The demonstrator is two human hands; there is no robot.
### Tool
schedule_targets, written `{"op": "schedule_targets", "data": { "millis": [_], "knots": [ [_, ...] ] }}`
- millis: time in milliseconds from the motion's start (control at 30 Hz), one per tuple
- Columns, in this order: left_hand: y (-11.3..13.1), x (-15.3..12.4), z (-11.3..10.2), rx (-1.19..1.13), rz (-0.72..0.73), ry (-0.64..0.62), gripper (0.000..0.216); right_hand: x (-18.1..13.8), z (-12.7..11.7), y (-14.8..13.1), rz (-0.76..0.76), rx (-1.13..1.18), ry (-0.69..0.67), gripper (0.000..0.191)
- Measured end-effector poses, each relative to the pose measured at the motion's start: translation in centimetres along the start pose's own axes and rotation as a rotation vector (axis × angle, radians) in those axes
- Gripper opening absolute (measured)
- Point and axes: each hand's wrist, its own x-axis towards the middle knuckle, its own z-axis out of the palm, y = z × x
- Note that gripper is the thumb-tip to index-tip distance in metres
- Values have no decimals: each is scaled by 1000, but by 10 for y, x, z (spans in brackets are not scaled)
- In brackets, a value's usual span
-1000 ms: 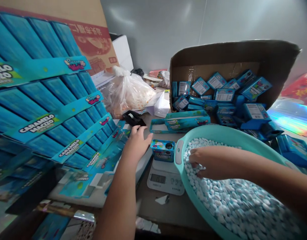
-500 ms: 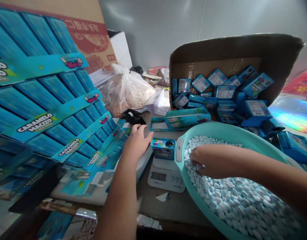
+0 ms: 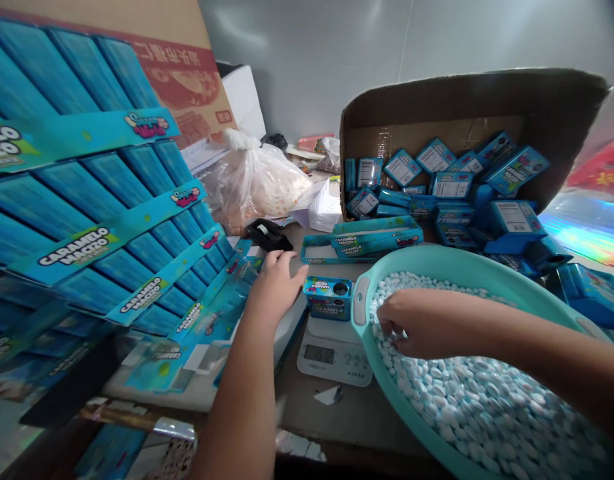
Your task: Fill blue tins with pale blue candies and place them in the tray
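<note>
A small blue candy box (image 3: 327, 298) with a round hole in its top stands on a white digital scale (image 3: 335, 352). My left hand (image 3: 277, 285) rests just left of the box, fingers stretched out and nearly touching it. My right hand (image 3: 421, 324) is down in a teal basin (image 3: 387, 261) full of small white-blue candies (image 3: 477, 400), its fingers curled into the pile; what they hold is hidden.
Stacked blue display cartons (image 3: 87, 220) fill the left. A tipped cardboard box (image 3: 467, 120) at the back spills several small blue boxes (image 3: 447, 187). A black tape dispenser (image 3: 267, 235), a plastic bag (image 3: 259, 180) and an open blue tray (image 3: 357, 243) lie behind the scale.
Both hands have stayed almost in place. My right hand's fingers have shifted slightly in the candies; the view has moved a little.
</note>
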Motion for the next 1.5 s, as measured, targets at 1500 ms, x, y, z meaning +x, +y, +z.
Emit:
{"op": "schedule_targets", "data": {
  "millis": [1500],
  "knots": [
    [0, 1, 0, -81, 86, 99, 45, 30, -17, -9, 48, 271, 441, 17]
  ]
}}
